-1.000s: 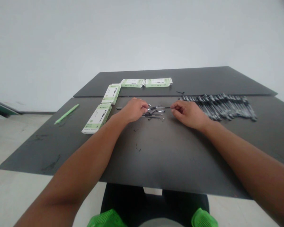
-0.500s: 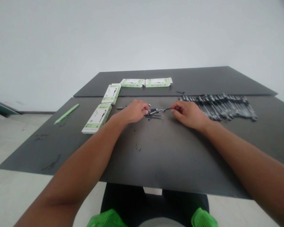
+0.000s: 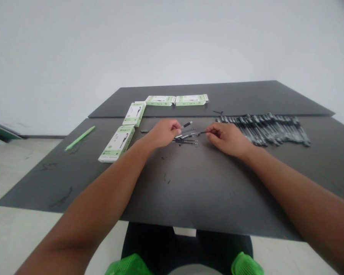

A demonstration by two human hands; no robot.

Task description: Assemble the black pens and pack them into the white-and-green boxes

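My left hand [image 3: 165, 131] is closed on a pen barrel [image 3: 186, 125] with a black grip, its tip slanting up to the right. Across from it, my right hand [image 3: 226, 138] pinches the end of a thin dark piece [image 3: 202, 132], which looks like a pen cap or refill end; its far end reaches the small pile. That pile of loose pen parts [image 3: 186, 141], slim and dark or clear, lies on the table between the hands. Just beyond my right hand, several clear pens with black grips [image 3: 269, 130] lie side by side in a row.
Green-and-white pen boxes [image 3: 119, 143] line the left and back of the work area on the dark table [image 3: 189, 191]. A light green pen [image 3: 80, 138] lies at the far left. Small black bits [image 3: 218, 112] lie near the table seam.
The pen barrel in my left hand has swung from nearly level to tilted up and away from the pile. My right hand has hardly moved.
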